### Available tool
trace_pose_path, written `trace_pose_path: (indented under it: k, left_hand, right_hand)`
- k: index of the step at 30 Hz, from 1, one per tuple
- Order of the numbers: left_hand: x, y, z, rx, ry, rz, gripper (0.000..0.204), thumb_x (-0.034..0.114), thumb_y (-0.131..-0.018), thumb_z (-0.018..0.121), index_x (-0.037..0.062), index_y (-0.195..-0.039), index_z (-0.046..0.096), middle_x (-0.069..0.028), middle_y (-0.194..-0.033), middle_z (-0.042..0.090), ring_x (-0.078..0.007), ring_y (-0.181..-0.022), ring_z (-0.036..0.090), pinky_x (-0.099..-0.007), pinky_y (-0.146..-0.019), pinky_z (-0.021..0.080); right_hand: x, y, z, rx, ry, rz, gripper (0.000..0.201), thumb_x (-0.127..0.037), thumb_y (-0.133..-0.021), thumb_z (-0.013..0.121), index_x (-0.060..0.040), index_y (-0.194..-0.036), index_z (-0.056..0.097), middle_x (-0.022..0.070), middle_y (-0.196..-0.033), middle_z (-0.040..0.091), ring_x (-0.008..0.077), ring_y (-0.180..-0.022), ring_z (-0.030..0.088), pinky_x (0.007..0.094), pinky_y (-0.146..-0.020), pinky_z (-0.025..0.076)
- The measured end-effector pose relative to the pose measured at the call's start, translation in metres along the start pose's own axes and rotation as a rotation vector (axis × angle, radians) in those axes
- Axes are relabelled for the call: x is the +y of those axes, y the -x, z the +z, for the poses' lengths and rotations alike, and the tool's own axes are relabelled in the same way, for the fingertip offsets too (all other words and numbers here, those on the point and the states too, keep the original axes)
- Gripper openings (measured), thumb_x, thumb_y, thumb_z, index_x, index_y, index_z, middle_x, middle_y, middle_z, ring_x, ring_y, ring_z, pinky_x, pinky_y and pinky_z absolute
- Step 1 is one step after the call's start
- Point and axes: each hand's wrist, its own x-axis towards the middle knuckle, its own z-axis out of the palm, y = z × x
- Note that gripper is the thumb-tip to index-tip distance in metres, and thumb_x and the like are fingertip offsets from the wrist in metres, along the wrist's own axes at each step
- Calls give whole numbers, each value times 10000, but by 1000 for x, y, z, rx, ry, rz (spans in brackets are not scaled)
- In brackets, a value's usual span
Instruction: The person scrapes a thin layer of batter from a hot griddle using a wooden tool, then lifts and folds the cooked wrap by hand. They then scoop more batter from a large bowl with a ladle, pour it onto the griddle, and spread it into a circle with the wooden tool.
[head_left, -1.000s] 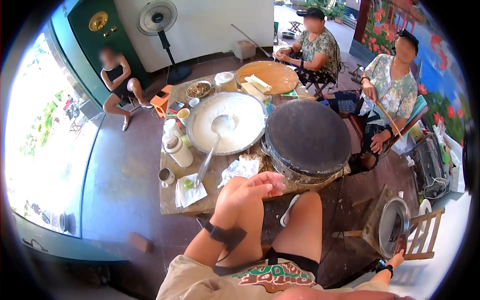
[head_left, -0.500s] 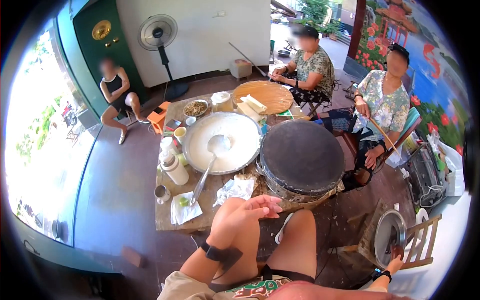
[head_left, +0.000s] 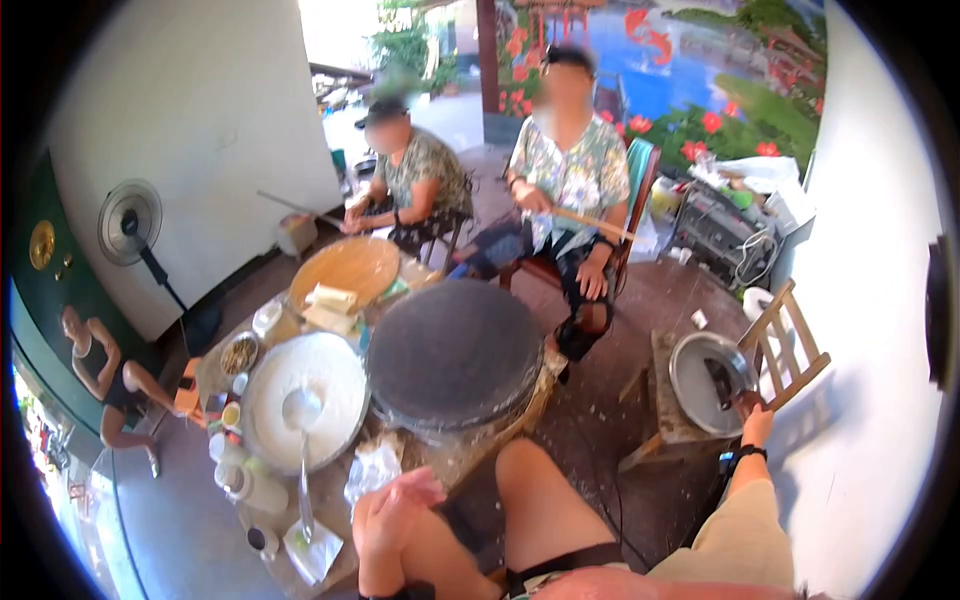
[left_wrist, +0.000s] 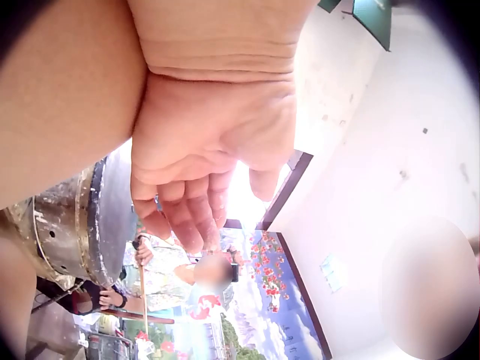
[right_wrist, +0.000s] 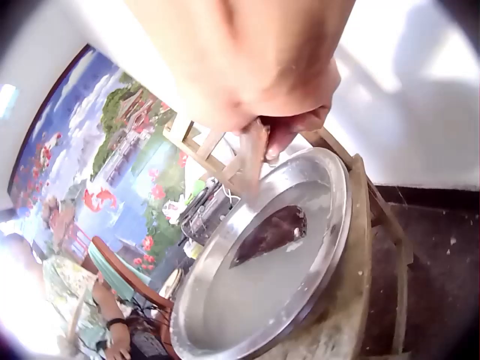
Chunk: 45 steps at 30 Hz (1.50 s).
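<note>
My right hand (head_left: pixel 757 428) is at the near right rim of a metal basin (head_left: pixel 683 412). It grips a flat brown wooden piece (right_wrist: pixel 253 154), which points down over the basin in the right wrist view. Cloudy water (right_wrist: pixel 251 300) fills the basin, and a dark reddish-brown shape (right_wrist: pixel 271 235) shows in it below the held piece. Above my left knee my left hand (head_left: pixel 398 508) is empty, its fingers loosely bent, palm visible in the left wrist view. The round black griddle (head_left: pixel 465 350) lies ahead of that hand on the wooden table.
A ladle (head_left: pixel 304 450) rests in a wide bowl of white batter (head_left: pixel 265 400). Beyond stands a round wooden board (head_left: pixel 345 272) with pale rolls (head_left: pixel 332 298). The basin sits on a wooden chair (head_left: pixel 790 345). Two people sit past the table; another sits far left.
The head view has swung to the right, shifting the table leftward and the basin toward the middle. My right hand keeps its hold at the basin, and my left hand stays above the knee.
</note>
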Motion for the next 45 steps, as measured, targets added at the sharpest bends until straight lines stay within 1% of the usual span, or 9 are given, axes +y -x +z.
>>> trace_pose_path:
  k: [8, 10, 14, 32, 34, 36, 40, 41, 45]
  left_hand:
    - [-3, -5, 8, 116, 95, 69, 416, 285, -922, 471, -76, -1124, 510, -138, -857, 609, -249, -815, 590, -381, -809, 450]
    - [-8, -2, 4, 173, 137, 129, 364, 241, -922, 475, -87, -1067, 530, -129, -827, 599, -242, -801, 583, -358, -794, 441]
    - [-13, -1, -7, 110, 15, 124, 162, 122, -869, 532, 11, -751, 545, -72, -641, 556, -184, -682, 558, -367, -780, 437]
    - [-4, 7, 1, 51, -100, 52, 217, 207, -829, 613, 67, -688, 525, -31, -606, 525, -185, -695, 553, -337, -740, 431]
    - [0, 9, 1, 111, -137, 28, 254, 236, -817, 638, 66, -672, 518, -28, -597, 523, -183, -694, 558, -326, -717, 439]
    - [7, 10, 9, 151, -147, 48, 256, 237, -813, 641, 62, -667, 524, -28, -597, 526, -182, -704, 561, -328, -710, 437]
    - [18, 32, 18, -20, 50, 231, 179, 198, -798, 639, 85, -685, 559, -9, -548, 518, -178, -657, 558, -370, -761, 406]
    - [21, 54, 13, 64, 33, 209, 152, 178, -781, 652, 91, -693, 565, -12, -546, 521, -176, -629, 550, -367, -755, 398]
    - [32, 106, -16, 273, 30, 376, 170, 160, -750, 684, 92, -674, 549, -19, -547, 523, -177, -601, 540, -357, -741, 403]
  right_hand:
    - [-10, 16, 16, 175, -154, 79, 515, -381, -880, 490, 107, -1044, 502, 300, -1042, 560, 448, -970, 532, 475, -837, 414]
    - [-8, 10, 18, 28, -101, 127, 516, -382, -877, 494, 109, -1036, 513, 302, -1046, 557, 447, -977, 529, 471, -847, 414]
    - [-13, 7, 26, -14, -126, 186, 491, -356, -868, 511, 112, -1015, 533, 311, -1062, 549, 454, -1003, 518, 463, -872, 413]
    - [8, -21, 40, 60, -204, 113, 581, -392, -828, 526, 173, -961, 555, 346, -985, 569, 459, -949, 543, 468, -818, 428]
    - [24, -28, 38, -166, -42, -65, 573, -401, -832, 502, 159, -913, 588, 337, -916, 590, 436, -902, 571, 463, -786, 437]
    - [14, -18, 39, -154, -632, 139, 594, -439, -824, 516, 138, -941, 599, 276, -910, 623, 404, -843, 580, 454, -749, 433]
    - [18, -23, 30, -370, -358, 186, 502, -361, -870, 483, 118, -950, 609, 184, -933, 632, 305, -843, 588, 391, -741, 441]
    - [15, -9, 28, -304, -786, 254, 504, -364, -869, 499, 121, -961, 602, 155, -917, 627, 278, -835, 578, 353, -734, 435]
    - [10, -9, 15, -248, -222, 307, 545, -404, -894, 471, 119, -965, 605, 147, -929, 640, 247, -837, 604, 338, -736, 462]
